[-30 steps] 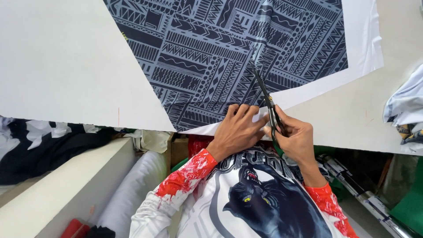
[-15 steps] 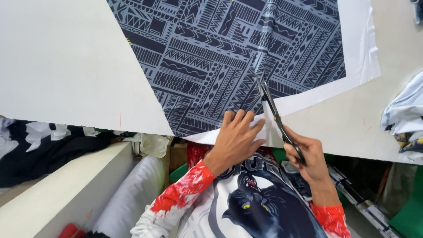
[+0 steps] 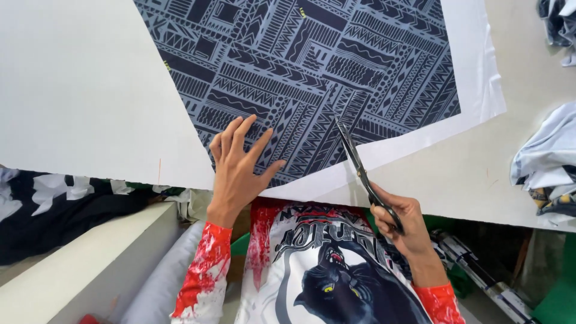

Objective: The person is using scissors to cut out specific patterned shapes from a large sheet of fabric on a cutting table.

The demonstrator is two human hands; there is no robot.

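Sleeves splashed red and white come up from the bottom edge, on either side of a shirt front printed with a dark big cat. The right hand (image 3: 403, 219) sits nearest, just off the near edge of the surface (image 3: 468, 174), its grip closed around the handles of a pair of black scissors (image 3: 360, 171); the fingers are curled through the loops and the blades run up and to the left, their tips lying over the pale border of the fabric (image 3: 312, 78) where it meets the dark pattern. How far the blades stand apart cannot be told, as they show almost as one line. A little farther on, the left hand (image 3: 237, 168) lies flat with its grip wide, fingers spread, pressing the near corner of the same fabric down onto the surface, well to the left of the scissors. The fabric is a large sheet, dark navy with grey geometric bands, zigzags and stripes, edged by a white margin, and it spreads away across the surface to the top of the view. To its left lies a plain white sheet (image 3: 78, 102). At the far right edge rests a heap of folded light blue cloth (image 3: 549, 159).
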